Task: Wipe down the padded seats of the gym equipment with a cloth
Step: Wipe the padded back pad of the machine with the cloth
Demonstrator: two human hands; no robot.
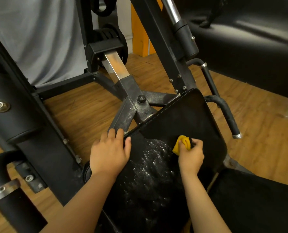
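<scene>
A black padded seat (187,118) of a gym machine fills the lower middle of the head view. White wet specks cover its near half. My right hand (191,156) is closed around a bunched yellow cloth (182,143) and presses it on the seat, just right of the speckled patch. My left hand (109,153) lies flat on the seat's left edge, fingers spread over the rim, holding nothing. The seat's far half looks dark and smooth.
The machine's dusty black steel frame (131,105) and chrome post rise behind the seat. A black handle bar (227,115) juts out at the seat's right. A round black roller pad (8,105) stands at left. Another black padded bench (250,39) sits at upper right on the wooden floor.
</scene>
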